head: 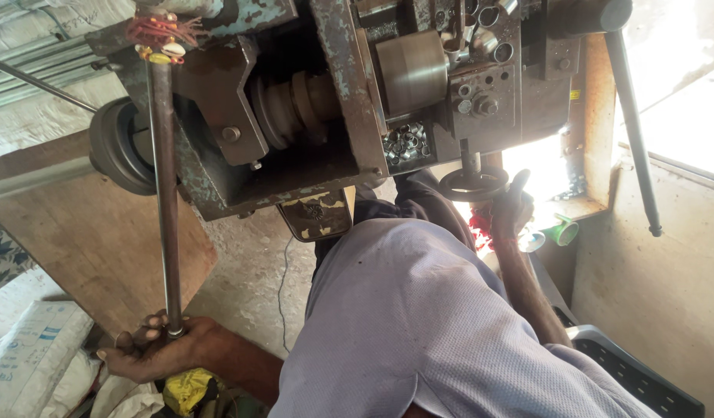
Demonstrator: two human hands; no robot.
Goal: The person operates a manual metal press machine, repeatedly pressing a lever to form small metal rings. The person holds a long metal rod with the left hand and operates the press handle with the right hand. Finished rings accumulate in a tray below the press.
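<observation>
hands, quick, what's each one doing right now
Left hand: closed around the lower end of the long metal rod.
Right hand: gripping the small black handwheel on the machine.

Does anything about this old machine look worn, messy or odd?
Yes. The machine's blue-green paint is chipped and rusty all over. Small metal rings lie in a loose heap in a pocket near its middle. The left hand grips the lower end of a long metal rod; the right hand rests by a small handwheel.

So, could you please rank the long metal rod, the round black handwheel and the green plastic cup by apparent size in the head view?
1. Long metal rod
2. Round black handwheel
3. Green plastic cup
</observation>
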